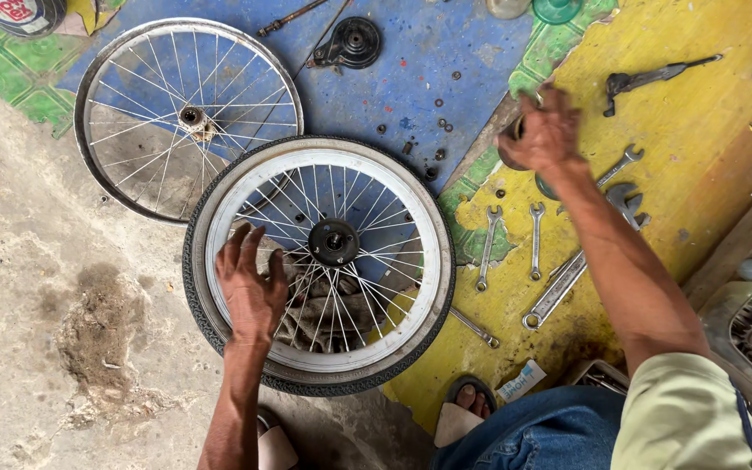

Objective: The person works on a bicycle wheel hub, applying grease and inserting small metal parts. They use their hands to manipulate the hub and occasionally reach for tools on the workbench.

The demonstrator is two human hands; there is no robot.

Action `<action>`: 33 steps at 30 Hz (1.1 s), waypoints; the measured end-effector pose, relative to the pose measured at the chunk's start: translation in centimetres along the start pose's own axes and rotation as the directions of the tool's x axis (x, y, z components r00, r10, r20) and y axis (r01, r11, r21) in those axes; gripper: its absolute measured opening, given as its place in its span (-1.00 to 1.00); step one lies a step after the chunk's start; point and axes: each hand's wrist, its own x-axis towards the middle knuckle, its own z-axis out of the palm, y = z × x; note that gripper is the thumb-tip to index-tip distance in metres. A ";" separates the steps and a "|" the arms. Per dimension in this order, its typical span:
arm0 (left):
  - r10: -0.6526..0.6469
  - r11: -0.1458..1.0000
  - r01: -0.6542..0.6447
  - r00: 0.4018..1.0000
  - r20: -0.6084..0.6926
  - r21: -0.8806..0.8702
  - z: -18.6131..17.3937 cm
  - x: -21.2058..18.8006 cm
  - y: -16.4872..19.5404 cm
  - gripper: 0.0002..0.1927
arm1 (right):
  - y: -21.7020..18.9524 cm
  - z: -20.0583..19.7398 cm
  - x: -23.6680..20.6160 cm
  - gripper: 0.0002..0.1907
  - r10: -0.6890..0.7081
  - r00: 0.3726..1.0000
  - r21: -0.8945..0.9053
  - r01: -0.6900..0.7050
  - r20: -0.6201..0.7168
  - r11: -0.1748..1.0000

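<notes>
**Steadying the tyred wheel while reaching for a part**

Bare concrete gives way to a painted floor of blue, green and yellow, and I sit low over it with my sandalled feet at the near edge. My left hand lies flat and open on the tyred wheel, fingers spread over the white rim and spokes on its left side, gripping nothing. That wheel lies flat in the middle of the floor, its dark hub facing up. My right hand is out to the far right, closed around something small and dark; I cannot tell what it is.

To do this well, I judge the left palm should keep pressing the rim so the wheel does not spin or slide, with the loose nuts kept clear of my sleeve.

A bare spoked rim lies at the far left. Wrenches lie in a row on the yellow patch, right of the wheel. A dark round container with a red-and-white label stands in the far left corner; a small white and blue carton lies near my right foot.
</notes>
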 end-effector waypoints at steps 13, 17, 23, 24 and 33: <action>-0.008 1.000 0.008 0.998 -0.065 0.001 1.4 -0.2 1.0 -0.58 | -8.5 6.1 2.6 -0.73 -0.533 0.844 0.077 0.528 0.063 0.846; -0.003 1.000 0.005 0.997 -0.078 0.021 2.1 0.0 0.5 -0.59 | -8.5 7.3 4.1 -0.77 -0.586 0.794 0.028 0.590 0.161 0.807; -0.031 0.999 0.032 0.998 -0.051 0.019 2.6 0.3 0.0 -0.57 | -8.8 8.3 5.3 -0.85 -0.667 0.741 0.035 0.667 0.081 0.745; -0.035 0.999 0.035 0.998 -0.043 -0.002 2.7 0.2 0.1 -0.56 | -8.9 8.2 5.3 -0.88 -0.636 0.771 0.065 0.635 0.007 0.770; 0.050 0.999 -0.050 0.999 0.016 0.021 3.7 -0.7 0.2 -0.55 | -20.4 6.8 -5.1 -0.89 -0.553 0.802 0.845 0.445 -0.227 0.297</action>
